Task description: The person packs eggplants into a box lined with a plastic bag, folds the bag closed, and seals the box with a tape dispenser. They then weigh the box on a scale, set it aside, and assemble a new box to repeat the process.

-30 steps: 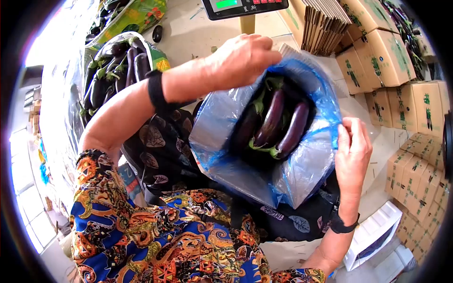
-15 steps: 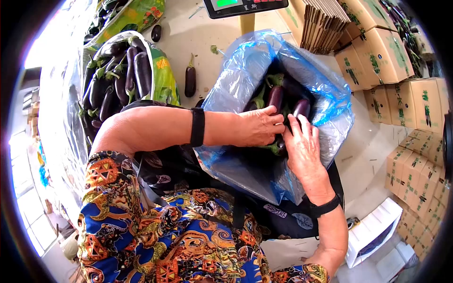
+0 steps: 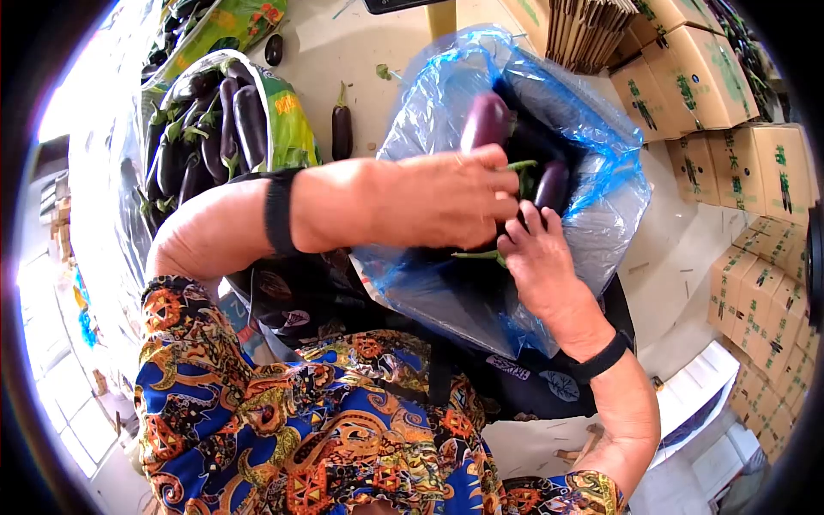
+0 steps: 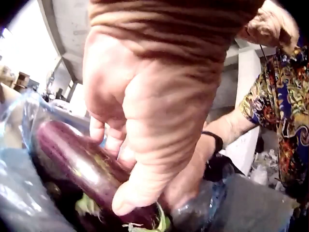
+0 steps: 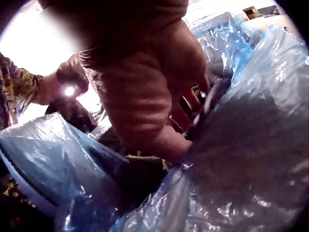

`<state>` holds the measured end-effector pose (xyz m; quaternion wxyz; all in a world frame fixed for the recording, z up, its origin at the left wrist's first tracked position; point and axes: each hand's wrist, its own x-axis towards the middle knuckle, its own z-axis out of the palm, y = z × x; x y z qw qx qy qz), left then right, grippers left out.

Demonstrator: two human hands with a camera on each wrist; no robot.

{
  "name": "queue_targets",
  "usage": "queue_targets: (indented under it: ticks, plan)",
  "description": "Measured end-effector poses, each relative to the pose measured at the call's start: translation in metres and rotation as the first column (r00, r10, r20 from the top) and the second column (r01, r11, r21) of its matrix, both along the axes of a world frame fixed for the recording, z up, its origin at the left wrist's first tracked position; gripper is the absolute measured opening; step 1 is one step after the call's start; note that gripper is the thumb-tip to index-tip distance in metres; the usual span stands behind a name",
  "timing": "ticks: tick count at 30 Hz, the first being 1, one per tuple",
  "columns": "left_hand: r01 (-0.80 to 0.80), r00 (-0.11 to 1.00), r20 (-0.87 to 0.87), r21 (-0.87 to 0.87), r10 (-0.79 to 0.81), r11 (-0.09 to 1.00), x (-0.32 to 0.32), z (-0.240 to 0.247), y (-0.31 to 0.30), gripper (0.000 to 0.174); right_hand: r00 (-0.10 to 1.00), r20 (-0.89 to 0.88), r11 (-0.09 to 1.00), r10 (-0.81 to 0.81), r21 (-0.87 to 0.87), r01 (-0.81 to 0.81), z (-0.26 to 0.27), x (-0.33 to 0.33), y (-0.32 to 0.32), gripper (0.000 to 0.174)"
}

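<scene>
On pale flooring (image 3: 335,43) flanked by printed cartons (image 3: 699,86) and a bulging produce bag (image 3: 290,129), we see the left hand (image 3: 433,199) gripping an eggplant (image 3: 486,124) inside a blue plastic liner (image 3: 429,107); whether the right hand (image 3: 549,275) grasps anything, we cannot tell. Since half a second ago, the eggplant's rounded end has risen beyond the left fingers.

Purple eggplant (image 3: 487,121), blue bag (image 3: 614,202), multicoloured paisley shirt (image 3: 360,429)
</scene>
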<state>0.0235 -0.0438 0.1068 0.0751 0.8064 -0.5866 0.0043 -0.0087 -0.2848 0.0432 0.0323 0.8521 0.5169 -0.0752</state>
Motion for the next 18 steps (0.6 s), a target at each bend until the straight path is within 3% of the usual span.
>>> queue_targets:
  ticks: [1, 2, 4, 7, 10, 12, 14, 17, 18]
  plan:
    - [-0.041, 0.999, -0.028, 0.054, 0.043, 0.998, 0.005, 0.015, 0.007, 0.011, 0.998, -0.065, 0.996, -0.02, -0.088, 0.014, -0.005, -0.002, 0.006, 0.021]
    - [-0.081, 0.995, -0.056, 0.108, 0.087, 0.991, 0.01, 0.025, 0.014, 0.011, 1.0, 0.005, 0.994, 0.022, -0.104, -0.022, 0.001, -0.007, 0.009, 0.02]
    - [-0.153, 0.974, -0.163, 0.028, 0.156, 0.988, 0.019, 0.029, 0.031, 0.015, 0.999, -0.031, 0.976, -0.017, -0.216, 0.01, -0.009, -0.004, 0.015, 0.019]
    - [-0.216, 0.894, -0.37, 0.136, 0.252, 0.967, 0.029, 0.036, 0.051, 0.027, 0.992, -0.107, 0.978, 0.06, -0.194, -0.08, -0.007, 0.006, 0.014, 0.022]
    - [-0.261, 0.755, -0.616, 0.029, 0.223, 0.965, 0.039, 0.044, 0.063, 0.032, 0.978, -0.206, 0.997, 0.011, 0.08, 0.006, 0.026, 0.023, -0.001, 0.032]
    - [-0.335, 0.681, -0.695, -0.013, 0.233, 0.942, 0.049, 0.05, 0.072, 0.038, 0.909, -0.394, 0.945, -0.132, 0.228, 0.236, 0.066, 0.04, -0.007, 0.041]
    - [-0.584, 0.444, -0.818, 0.046, 0.366, 0.811, 0.049, 0.062, 0.075, 0.041, 0.617, -0.726, 0.796, -0.305, 0.161, 0.583, 0.106, 0.053, -0.01, 0.046]
    - [-0.596, 0.315, -0.87, 0.129, 0.379, 0.792, 0.063, 0.074, 0.072, 0.047, 0.209, -0.953, 0.46, -0.217, 0.089, 0.883, 0.125, 0.063, -0.036, 0.046]
    - [-0.677, 0.38, -0.855, 0.002, 0.352, 0.736, 0.057, 0.041, 0.07, 0.045, 0.186, -0.959, 0.445, -0.213, 0.074, 0.892, 0.132, 0.064, -0.039, 0.046]
